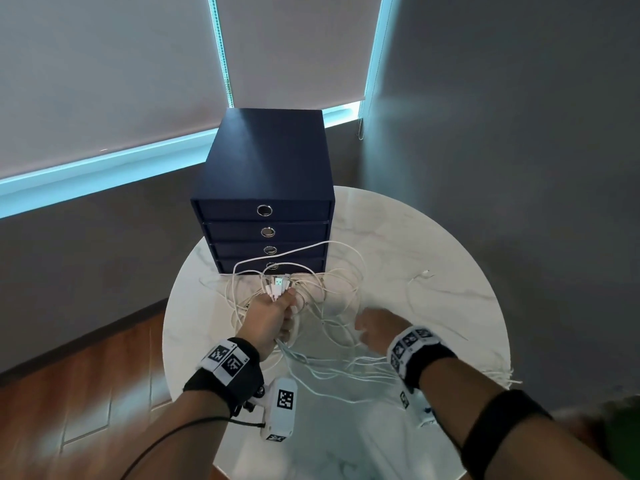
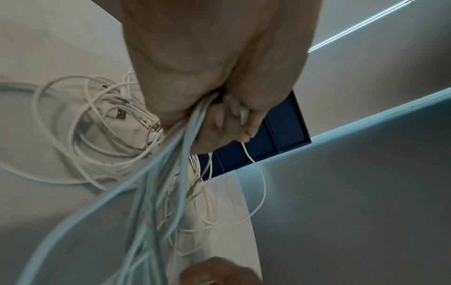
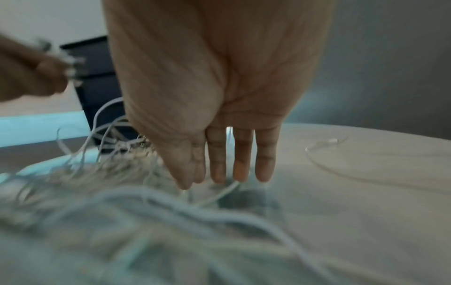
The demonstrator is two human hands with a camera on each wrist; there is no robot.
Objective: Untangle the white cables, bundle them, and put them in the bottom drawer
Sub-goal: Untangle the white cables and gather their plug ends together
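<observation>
A tangle of white cables (image 1: 332,299) sprawls over the round marble table (image 1: 450,244) in front of a dark blue drawer box (image 1: 266,168). My left hand (image 1: 273,313) grips a bunch of cables (image 2: 185,154) with several USB plugs (image 1: 277,284) sticking out above the fist. Strands run from that fist toward me and under my right wrist. My right hand (image 1: 372,329) hovers over the loops to the right with straight fingers (image 3: 240,154) and holds nothing. The bottom drawer (image 1: 270,266) is closed, partly behind cable loops.
One separate thin white cable (image 1: 419,282) lies on the table's right side. Cable ends hang off the table's right edge (image 1: 505,375). Grey walls and window blinds stand behind the box; wooden floor lies to the left.
</observation>
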